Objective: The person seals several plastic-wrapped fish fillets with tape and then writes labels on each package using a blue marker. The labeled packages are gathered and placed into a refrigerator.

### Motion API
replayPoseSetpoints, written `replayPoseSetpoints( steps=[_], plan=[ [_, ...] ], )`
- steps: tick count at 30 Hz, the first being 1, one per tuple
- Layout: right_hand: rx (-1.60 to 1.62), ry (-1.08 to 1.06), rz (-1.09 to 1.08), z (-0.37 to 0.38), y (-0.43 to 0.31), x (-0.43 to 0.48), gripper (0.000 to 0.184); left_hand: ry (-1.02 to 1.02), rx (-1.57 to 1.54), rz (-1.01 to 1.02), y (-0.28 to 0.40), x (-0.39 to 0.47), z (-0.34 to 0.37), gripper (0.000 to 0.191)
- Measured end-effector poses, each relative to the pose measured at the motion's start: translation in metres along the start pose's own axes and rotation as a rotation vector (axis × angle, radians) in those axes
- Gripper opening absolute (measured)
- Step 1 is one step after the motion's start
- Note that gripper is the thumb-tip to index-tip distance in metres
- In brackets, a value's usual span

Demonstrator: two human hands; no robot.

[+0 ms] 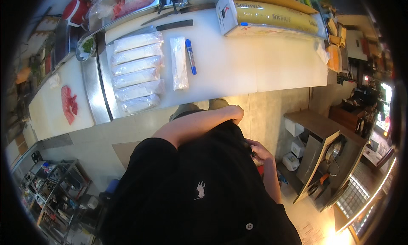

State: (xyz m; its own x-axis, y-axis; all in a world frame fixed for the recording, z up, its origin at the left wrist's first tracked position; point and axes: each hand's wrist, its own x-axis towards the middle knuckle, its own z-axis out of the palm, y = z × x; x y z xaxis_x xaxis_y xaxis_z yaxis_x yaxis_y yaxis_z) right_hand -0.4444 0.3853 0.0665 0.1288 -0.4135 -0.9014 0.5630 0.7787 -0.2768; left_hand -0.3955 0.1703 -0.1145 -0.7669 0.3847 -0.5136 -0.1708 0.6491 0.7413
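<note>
My left hand (pixel 237 113) is bent across my front to the right, its fingers hidden from view. Beside my right hip, my right hand (pixel 261 152) has curled fingers near a small dark item; whether it grips that item is unclear. Before me, a white cutting board (pixel 223 63) bears a stack of several plastic-wrapped white packets (pixel 137 65) side by side. One more wrapped packet (pixel 179 63) lies lengthwise to their right, next to a blue marker pen (pixel 191 57). Beyond the packets are a black-handled knife (pixel 174 25) and a second knife with a dark handle (pixel 197 7).
An open carton (pixel 267 30) with a yellow film roll (pixel 277 17) stands at the back. Left are a bowl of chopped greens (pixel 86 47), a piece of raw red flesh (pixel 68 105) on another board, and a metal tray (pixel 122 17). An orange container (pixel 334 58) sits right; wooden shelving (pixel 315 120) stands below.
</note>
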Motion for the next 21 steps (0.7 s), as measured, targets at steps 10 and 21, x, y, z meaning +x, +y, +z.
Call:
replayPoseSetpoints(
  steps=[10,21],
  plan=[
    [-0.223,0.160,0.225,0.006,-0.032,0.007,0.065,0.161,-0.008,-0.151,0.023,-0.026,-0.021,0.042],
    [-0.315,0.421,-0.257,0.019,-0.020,0.076,0.049,0.367,-0.129,-0.055,0.047,-0.102,-0.078,0.025]
  ],
)
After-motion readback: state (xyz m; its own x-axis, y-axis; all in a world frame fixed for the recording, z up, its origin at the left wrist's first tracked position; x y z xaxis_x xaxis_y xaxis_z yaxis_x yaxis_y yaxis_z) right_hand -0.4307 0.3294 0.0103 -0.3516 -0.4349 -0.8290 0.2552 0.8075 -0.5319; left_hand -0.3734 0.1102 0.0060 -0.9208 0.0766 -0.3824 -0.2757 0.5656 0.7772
